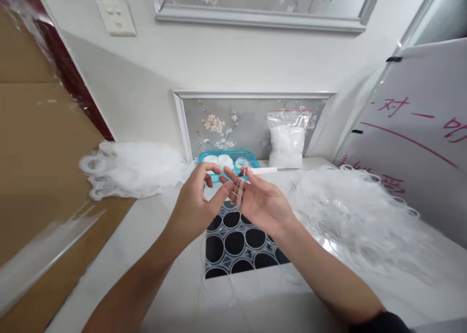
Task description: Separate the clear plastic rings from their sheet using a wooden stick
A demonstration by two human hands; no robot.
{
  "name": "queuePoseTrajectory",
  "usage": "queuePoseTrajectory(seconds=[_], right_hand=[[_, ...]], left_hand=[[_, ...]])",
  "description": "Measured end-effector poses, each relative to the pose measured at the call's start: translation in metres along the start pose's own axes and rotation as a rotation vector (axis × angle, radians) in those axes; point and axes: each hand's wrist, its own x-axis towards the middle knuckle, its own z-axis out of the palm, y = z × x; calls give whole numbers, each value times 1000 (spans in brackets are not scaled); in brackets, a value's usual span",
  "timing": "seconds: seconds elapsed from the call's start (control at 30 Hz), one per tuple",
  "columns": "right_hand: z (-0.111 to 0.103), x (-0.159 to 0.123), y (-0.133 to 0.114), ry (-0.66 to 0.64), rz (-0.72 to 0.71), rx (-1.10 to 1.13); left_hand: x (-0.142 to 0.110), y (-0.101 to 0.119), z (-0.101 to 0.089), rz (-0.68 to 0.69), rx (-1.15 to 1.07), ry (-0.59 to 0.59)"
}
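My left hand and my right hand meet above a black tray of round holes on the white table. The right palm faces up with its fingers stretched out, and a few thin clear plastic rings hang across them. The left hand's thumb and fingers pinch together at those rings. Loose clear rings also trail down over the tray's front edge.
A big heap of clear rings lies to the right, a smaller heap at the left. Behind stand a teal tray with white parts, a zip bag of white pieces and a whiteboard with red writing. Cardboard rises at left.
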Motion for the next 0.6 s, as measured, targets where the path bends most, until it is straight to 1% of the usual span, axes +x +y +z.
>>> queuePoseTrajectory(seconds=[0.03,0.07,0.17,0.23,0.4,0.5,0.6], right_hand=[[2,-2,0,-22,-30,-26],[3,-3,0,-45,-51,-53],[2,-10,-1,-90,-81,-115],[0,-13,-2,-89,-90,-133],[-2,-14,1,-113,-99,-138],[-8,-10,6,-94,-83,-152],[-15,-4,9,-76,-55,-189]], left_hand=[[-2,1,0,2,5,16],[-4,1,0,0,5,-2],[-9,-1,1,-54,-69,-128],[-9,-3,4,-123,-179,-198],[-6,-9,16,-332,-610,-442],[-5,-13,22,-443,-747,-542],[-4,-17,24,-498,-835,-621]])
